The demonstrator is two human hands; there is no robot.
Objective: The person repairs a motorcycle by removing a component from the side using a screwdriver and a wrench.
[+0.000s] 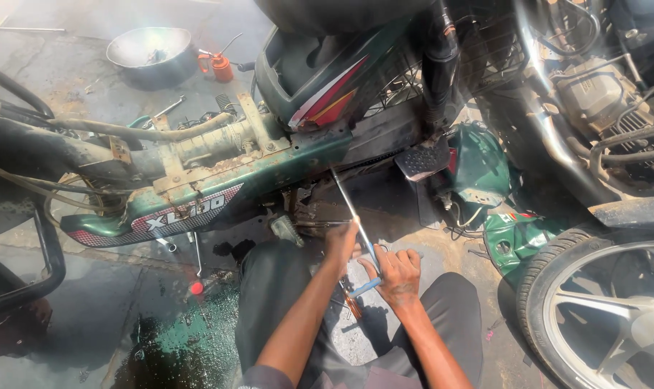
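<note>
I sit on the ground facing a dark green moped frame [197, 187] with its covers off. My right hand [397, 272] is closed around a long thin metal rod [350, 205] with a blue grip at its lower end. The rod slants up and left, and its tip meets the underside of the frame. My left hand [340, 243] is closed low on the rod's left side, close under the engine area, touching the rod. My knees in dark trousers flank both hands.
A metal bowl [158, 54] and an orange oil can [219, 67] stand at the back, with wrenches [170, 108] on the concrete. A second motorbike's wheel [615, 310] and engine [593, 94] stand to the right. Green body panels [514, 238] lie nearby. Dark oil stains the floor at the lower left.
</note>
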